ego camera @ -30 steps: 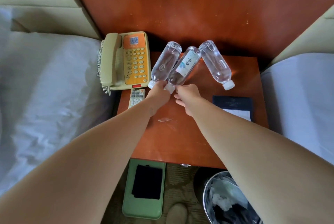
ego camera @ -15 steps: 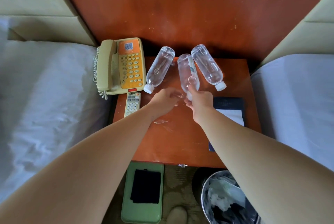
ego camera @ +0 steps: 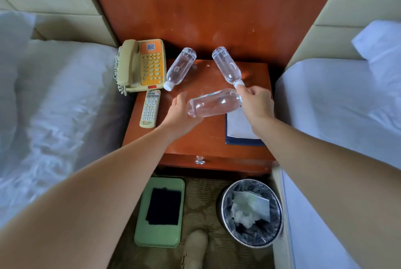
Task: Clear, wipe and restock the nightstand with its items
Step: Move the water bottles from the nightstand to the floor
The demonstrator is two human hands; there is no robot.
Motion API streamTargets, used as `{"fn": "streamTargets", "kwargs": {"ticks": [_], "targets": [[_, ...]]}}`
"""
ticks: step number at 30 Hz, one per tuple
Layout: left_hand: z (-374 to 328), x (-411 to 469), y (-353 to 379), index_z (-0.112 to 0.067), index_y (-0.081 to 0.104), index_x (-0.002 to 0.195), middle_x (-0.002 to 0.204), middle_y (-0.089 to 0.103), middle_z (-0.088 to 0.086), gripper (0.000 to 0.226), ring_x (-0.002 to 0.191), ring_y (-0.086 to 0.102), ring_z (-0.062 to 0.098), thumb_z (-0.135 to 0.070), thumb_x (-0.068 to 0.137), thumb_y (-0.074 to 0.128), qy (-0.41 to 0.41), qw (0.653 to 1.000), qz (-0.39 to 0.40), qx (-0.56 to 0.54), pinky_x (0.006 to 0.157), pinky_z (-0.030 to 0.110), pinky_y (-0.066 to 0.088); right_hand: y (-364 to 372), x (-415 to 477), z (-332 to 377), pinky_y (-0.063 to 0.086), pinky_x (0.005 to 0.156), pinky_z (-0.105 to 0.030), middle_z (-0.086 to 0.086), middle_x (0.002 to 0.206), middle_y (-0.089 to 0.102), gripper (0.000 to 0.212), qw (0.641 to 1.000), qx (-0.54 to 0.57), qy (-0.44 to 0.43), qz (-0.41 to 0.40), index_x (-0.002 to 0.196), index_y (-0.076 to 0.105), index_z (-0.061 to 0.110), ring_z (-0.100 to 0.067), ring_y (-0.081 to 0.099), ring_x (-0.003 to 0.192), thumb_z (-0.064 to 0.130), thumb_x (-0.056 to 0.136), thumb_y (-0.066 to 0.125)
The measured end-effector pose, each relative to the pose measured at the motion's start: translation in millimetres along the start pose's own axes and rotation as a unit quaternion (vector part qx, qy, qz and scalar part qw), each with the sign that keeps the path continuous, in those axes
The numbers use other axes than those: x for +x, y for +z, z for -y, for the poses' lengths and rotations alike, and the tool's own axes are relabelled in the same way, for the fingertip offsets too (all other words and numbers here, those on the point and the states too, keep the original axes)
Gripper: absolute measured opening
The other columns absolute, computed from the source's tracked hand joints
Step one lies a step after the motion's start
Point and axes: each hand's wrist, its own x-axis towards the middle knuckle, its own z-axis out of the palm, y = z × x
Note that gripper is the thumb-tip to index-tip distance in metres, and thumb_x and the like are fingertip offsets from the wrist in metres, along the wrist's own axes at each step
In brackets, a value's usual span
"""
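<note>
A clear water bottle (ego camera: 213,103) is held sideways above the wooden nightstand (ego camera: 195,138). My right hand (ego camera: 256,103) grips its cap end, and my left hand (ego camera: 181,112) cups its base with the fingers spread. Two more bottles stand at the back: the left bottle (ego camera: 181,69) beside the phone, the right bottle (ego camera: 226,65) with its cap close to my right fingers. A beige and orange phone (ego camera: 142,65), a remote control (ego camera: 150,108) and a dark notepad holder (ego camera: 240,129) also sit on the top.
White beds flank the nightstand on the left (ego camera: 54,106) and right (ego camera: 338,106). On the floor below lie a green tray (ego camera: 159,236) holding a dark cloth (ego camera: 163,207) and a lined waste bin (ego camera: 249,212) with crumpled paper. A shoe (ego camera: 195,247) shows at the bottom.
The middle bottle has been lifted off the nightstand and turned sideways, nearer to me. My right hand moved right with its cap; my left hand slid under its base.
</note>
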Motion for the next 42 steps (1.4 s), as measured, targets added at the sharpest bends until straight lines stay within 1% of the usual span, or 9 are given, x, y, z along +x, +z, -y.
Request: {"fn": "streamTargets", "kwargs": {"ticks": [3, 8, 15, 20, 25, 28, 31, 38, 42], "targets": [[-8.7, -23.7, 2.7, -0.019, 0.019, 0.152, 0.150, 0.034, 0.004, 0.092, 0.135, 0.038, 0.024, -0.036, 0.081, 0.076, 0.014, 0.996, 0.068, 0.050, 0.108, 0.040, 0.038, -21.0, -13.0, -3.0, 0.032, 0.057, -0.029, -0.002, 0.065, 0.048, 0.039, 0.998, 0.015, -0.024, 0.050, 0.069, 0.058, 0.005, -0.015, 0.043, 0.062, 0.039, 0.086, 0.059], [-6.5, -61.1, 11.3, -0.021, 0.053, 0.118, 0.107, 0.060, -0.005, 0.048, 0.098, 0.058, 0.016, -0.034, 0.079, 0.078, 0.023, 0.981, 0.191, 0.023, 0.077, 0.024, 0.043, -40.7, -34.2, -19.4, 0.033, 0.065, -0.032, -0.008, 0.071, 0.047, 0.045, 0.990, 0.030, -0.056, 0.127, 0.085, 0.068, -0.001, -0.018, 0.042, 0.067, 0.042, 0.075, 0.059], [58.5, -99.8, 51.5, -0.019, 0.052, 0.129, 0.126, 0.060, 0.003, 0.065, 0.116, 0.059, 0.020, -0.022, 0.069, 0.078, -0.068, 0.909, 0.409, -0.040, 0.103, 0.036, 0.048, -26.5, -79.9, -65.3, 0.036, 0.059, -0.022, -0.004, 0.072, 0.060, 0.028, 0.972, -0.027, -0.057, 0.228, 0.081, 0.072, 0.002, -0.010, 0.051, 0.065, 0.029, 0.086, 0.065], [127.3, -123.9, 83.3, -0.020, 0.059, 0.122, 0.116, 0.067, -0.004, 0.067, 0.104, 0.068, 0.016, -0.035, 0.062, 0.085, -0.084, 0.910, 0.404, -0.030, 0.096, 0.036, 0.054, 6.5, -111.1, -107.4, 0.044, 0.073, -0.028, 0.012, 0.073, 0.066, 0.022, 0.957, -0.084, -0.068, 0.270, 0.073, 0.071, 0.015, -0.007, 0.058, 0.078, 0.033, 0.085, 0.067], [189.7, -132.7, 112.7, -0.016, 0.052, 0.126, 0.121, 0.064, 0.004, 0.058, 0.103, 0.069, 0.019, -0.016, 0.076, 0.083, -0.106, 0.911, 0.390, -0.078, 0.091, 0.034, 0.056, 53.6, -124.5, -170.3, 0.048, 0.087, -0.037, 0.004, 0.098, 0.071, 0.026, 0.946, -0.101, -0.057, 0.303, 0.059, 0.062, 0.040, -0.015, 0.064, 0.098, 0.039, 0.084, 0.068], [238.4, -121.7, 138.8, -0.017, 0.050, 0.128, 0.122, 0.065, 0.006, 0.057, 0.103, 0.070, 0.020, -0.013, 0.080, 0.080, -0.105, 0.900, 0.415, -0.084, 0.095, 0.037, 0.055, 88.6, -120.1, -223.6, 0.049, 0.080, -0.032, 0.007, 0.094, 0.068, 0.012, 0.953, -0.089, -0.036, 0.286, 0.078, 0.063, 0.031, -0.013, 0.063, 0.096, 0.041, 0.083, 0.069], [286.0, -104.3, 170.0, -0.018, 0.046, 0.131, 0.125, 0.060, 0.002, 0.067, 0.108, 0.067, 0.019, -0.012, 0.075, 0.082, -0.108, 0.900, 0.416, -0.073, 0.098, 0.036, 0.052, 124.4, -108.7, -274.1, 0.043, 0.071, -0.029, 0.010, 0.074, 0.060, 0.028, 0.960, -0.101, -0.036, 0.260, 0.063, 0.051, 0.032, -0.012, 0.059, 0.079, 0.038, 0.082, 0.070], [374.3, -40.6, 248.0, -0.018, 0.046, 0.130, 0.118, 0.060, -0.007, 0.064, 0.109, 0.061, 0.011, -0.016, 0.077, 0.082, -0.044, 0.929, 0.366, -0.028, 0.097, 0.024, 0.050, 193.6, -70.6, -358.9, 0.049, 0.073, -0.034, 0.005, 0.082, 0.070, 0.022, 0.966, -0.144, -0.069, 0.205, 0.056, 0.061, 0.042, -0.017, 0.065, 0.081, 0.036, 0.074, 0.073], [408.8, -6.8, 284.7, -0.026, 0.060, 0.114, 0.116, 0.066, -0.009, 0.047, 0.110, 0.061, 0.010, -0.020, 0.075, 0.084, 0.011, 0.942, 0.336, -0.017, 0.096, 0.021, 0.045, 224.0, -54.7, -374.3, 0.040, 0.059, -0.019, 0.011, 0.079, 0.066, 0.010, 0.953, -0.185, -0.107, 0.217, 0.083, 0.069, 0.030, -0.003, 0.060, 0.076, 0.030, 0.076, 0.076]]}}
